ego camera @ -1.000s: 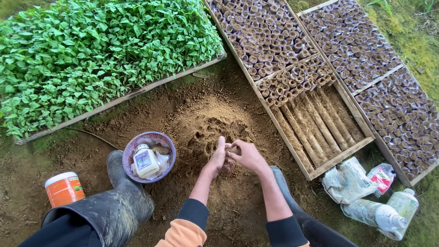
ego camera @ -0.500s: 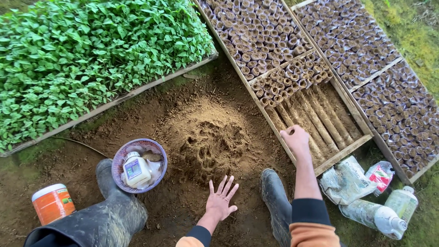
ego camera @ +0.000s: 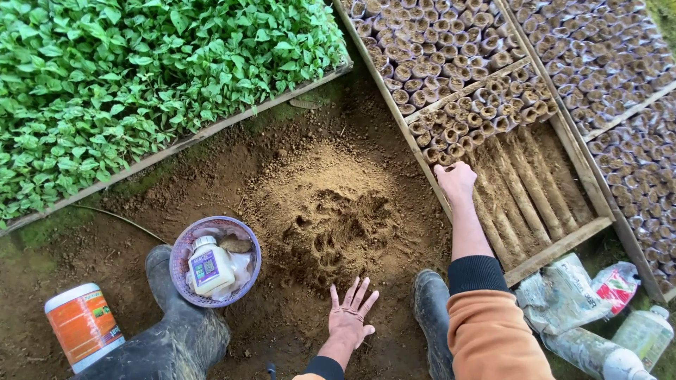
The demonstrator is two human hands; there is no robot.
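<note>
My left hand (ego camera: 350, 313) lies flat with fingers spread on the dirt, at the near foot of a loose pile of brown soil (ego camera: 331, 204) marked with finger hollows. My right hand (ego camera: 456, 181) reaches over the left rail of a wooden tray (ego camera: 556, 243). It is closed on a small soil-filled tube that the fingers mostly hide. It sits just below the rows of upright soil-filled tubes (ego camera: 479, 112) and beside several long rolls (ego camera: 521, 190) lying in the tray's near part.
A bed of green seedlings (ego camera: 141, 77) fills the upper left. A purple basket (ego camera: 184, 246) holds a white bottle (ego camera: 209, 266); an orange can (ego camera: 83, 325) stands at the lower left. My rubber boots (ego camera: 183, 331) flank the pile. Crumpled bags (ego camera: 563, 288) and a plastic bottle (ego camera: 648, 334) lie at the lower right.
Both hands were together at the soil pile. The right hand then moved right to the tray, and the left hand dropped back and spread flat on the ground.
</note>
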